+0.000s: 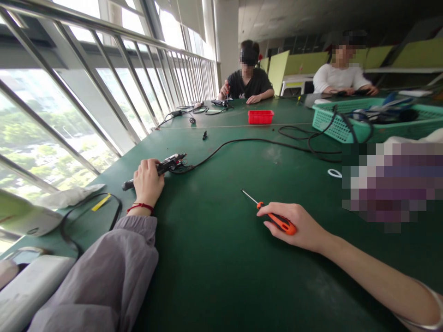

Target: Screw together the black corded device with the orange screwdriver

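My left hand [148,181] is wrapped round a black, wand-shaped electrical device [169,163] lying on the green table. Small parts and wires show at its far end, where its casing looks open. I cannot make out its exact kind. From that end a black cable [242,140] runs right across the tabletop. In my right hand [297,226] is a screwdriver [277,221] with an orange and black handle. Its thin metal shaft points up and to the left, apart from the device.
A red tray [260,117] stands further back, with a small black part [204,135] left of it. A teal basket [332,122] with tools is at the right. A bottle [27,216] lies at the left by the railing [134,97]. Two people sit across the table.
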`<move>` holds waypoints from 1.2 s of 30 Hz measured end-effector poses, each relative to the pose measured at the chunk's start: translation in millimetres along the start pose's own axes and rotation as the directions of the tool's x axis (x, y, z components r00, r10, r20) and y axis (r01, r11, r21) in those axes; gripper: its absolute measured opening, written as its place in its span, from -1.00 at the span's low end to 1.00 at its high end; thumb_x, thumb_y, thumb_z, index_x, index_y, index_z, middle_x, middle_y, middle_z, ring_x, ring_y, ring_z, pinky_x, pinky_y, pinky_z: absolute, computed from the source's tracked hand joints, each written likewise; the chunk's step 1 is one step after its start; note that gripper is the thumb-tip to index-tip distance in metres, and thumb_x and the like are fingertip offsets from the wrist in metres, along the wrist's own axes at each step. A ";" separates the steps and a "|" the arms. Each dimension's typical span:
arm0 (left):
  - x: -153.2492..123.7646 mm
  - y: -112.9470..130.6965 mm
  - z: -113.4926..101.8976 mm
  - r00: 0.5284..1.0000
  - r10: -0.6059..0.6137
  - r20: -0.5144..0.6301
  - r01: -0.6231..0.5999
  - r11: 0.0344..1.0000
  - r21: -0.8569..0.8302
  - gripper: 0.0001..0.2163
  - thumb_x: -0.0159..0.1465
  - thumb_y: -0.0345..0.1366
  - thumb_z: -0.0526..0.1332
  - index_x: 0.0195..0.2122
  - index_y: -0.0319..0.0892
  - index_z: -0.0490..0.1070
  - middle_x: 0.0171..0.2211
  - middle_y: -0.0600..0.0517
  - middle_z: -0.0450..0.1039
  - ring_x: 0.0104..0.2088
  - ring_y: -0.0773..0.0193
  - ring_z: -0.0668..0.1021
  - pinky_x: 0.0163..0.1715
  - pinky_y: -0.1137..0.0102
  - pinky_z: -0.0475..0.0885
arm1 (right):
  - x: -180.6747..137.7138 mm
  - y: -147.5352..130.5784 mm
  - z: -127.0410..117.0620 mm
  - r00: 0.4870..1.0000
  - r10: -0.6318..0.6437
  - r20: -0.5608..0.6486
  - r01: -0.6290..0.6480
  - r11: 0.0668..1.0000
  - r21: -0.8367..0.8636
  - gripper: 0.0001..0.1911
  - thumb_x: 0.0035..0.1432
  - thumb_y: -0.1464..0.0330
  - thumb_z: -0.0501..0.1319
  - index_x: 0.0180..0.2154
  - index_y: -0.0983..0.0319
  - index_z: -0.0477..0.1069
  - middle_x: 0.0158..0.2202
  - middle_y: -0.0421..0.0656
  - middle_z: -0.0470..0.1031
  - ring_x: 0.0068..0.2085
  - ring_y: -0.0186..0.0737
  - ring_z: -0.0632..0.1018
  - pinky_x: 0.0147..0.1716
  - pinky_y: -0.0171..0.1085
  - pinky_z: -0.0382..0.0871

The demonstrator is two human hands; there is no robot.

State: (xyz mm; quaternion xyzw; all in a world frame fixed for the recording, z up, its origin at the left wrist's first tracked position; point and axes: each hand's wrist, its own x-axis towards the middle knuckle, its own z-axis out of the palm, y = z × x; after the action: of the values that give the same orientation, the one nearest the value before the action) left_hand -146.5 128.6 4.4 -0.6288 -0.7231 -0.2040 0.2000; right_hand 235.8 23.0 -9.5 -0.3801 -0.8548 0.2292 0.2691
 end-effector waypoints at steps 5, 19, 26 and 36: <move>-0.2 -1.9 1.8 0.995 0.016 -0.102 -0.019 0.999 -0.032 -0.70 0.20 -0.31 0.10 -0.04 -0.21 0.28 -0.12 -0.21 0.33 -0.08 -0.08 0.41 -0.14 0.10 0.31 | 0.2 0.7 0.1 0.999 -0.023 -0.031 0.023 1.000 -0.008 -0.80 0.15 0.39 0.13 -0.16 0.19 0.38 -0.29 -0.21 0.49 -0.38 -0.36 0.49 -0.30 -0.31 0.37; -32.5 98.1 -13.0 0.778 0.550 -0.302 -0.613 0.769 -0.179 -0.74 0.31 -0.29 0.05 0.01 -0.17 0.29 -0.09 -0.08 0.45 -0.11 0.17 0.46 -0.02 0.23 0.25 | 8.2 9.3 1.2 0.845 0.262 -0.466 -0.220 0.965 0.143 -0.71 0.13 0.34 0.15 -0.07 0.14 0.30 -0.18 -0.17 0.46 -0.15 -0.25 0.52 -0.07 -0.25 0.37; -56.3 154.6 -16.7 0.755 0.652 -0.076 -0.619 0.669 -0.411 -0.72 0.31 -0.14 0.07 -0.02 -0.14 0.31 -0.09 -0.02 0.46 -0.09 0.21 0.46 0.06 0.26 0.22 | 8.3 18.1 1.5 0.803 0.333 -0.494 -0.308 0.942 0.135 -0.68 0.11 0.33 0.15 -0.06 0.14 0.29 -0.04 -0.10 0.44 -0.01 -0.12 0.49 0.04 -0.11 0.31; -8.3 57.9 8.1 0.996 0.083 0.026 -0.077 0.982 -0.174 -0.65 0.22 -0.46 -0.02 -0.03 -0.18 0.40 -0.05 -0.13 0.38 -0.05 0.06 0.43 -0.08 0.16 0.34 | 6.9 15.9 3.2 0.918 0.203 -0.341 -0.265 0.953 -0.145 -0.69 0.09 0.39 0.14 -0.08 0.15 0.32 -0.06 -0.05 0.43 -0.02 -0.04 0.46 0.01 0.01 0.35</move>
State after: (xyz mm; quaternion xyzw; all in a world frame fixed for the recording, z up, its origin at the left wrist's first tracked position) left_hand -88.4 133.5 -4.4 -0.6757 -0.6801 -0.2472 0.1409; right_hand 238.2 37.3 -19.4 -0.5359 -0.7653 0.1126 0.3383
